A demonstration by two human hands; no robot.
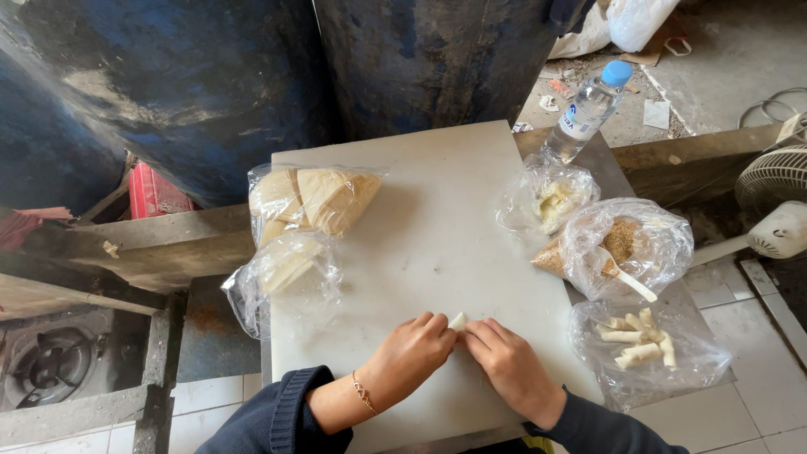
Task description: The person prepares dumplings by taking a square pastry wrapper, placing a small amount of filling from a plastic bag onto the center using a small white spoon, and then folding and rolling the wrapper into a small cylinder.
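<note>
My left hand (pixel 409 356) and my right hand (pixel 508 364) meet at the near edge of a white board (pixel 429 219). Together they pinch a small pale dough roll (pixel 458 321), whose end shows between the fingertips. A thin bracelet circles my left wrist, and both arms wear dark sleeves. To the right, a clear plastic bag (pixel 672 370) lies open with several finished rolls (pixel 637 340) on it.
Bags of folded pastry sheets (pixel 315 200) sit at the board's left. At the right are a bag of brown filling with a white spoon (pixel 626 277), a bag of pale pieces (pixel 555 200) and a water bottle (pixel 587 109). Blue barrels stand behind; a fan (pixel 777 197) is far right.
</note>
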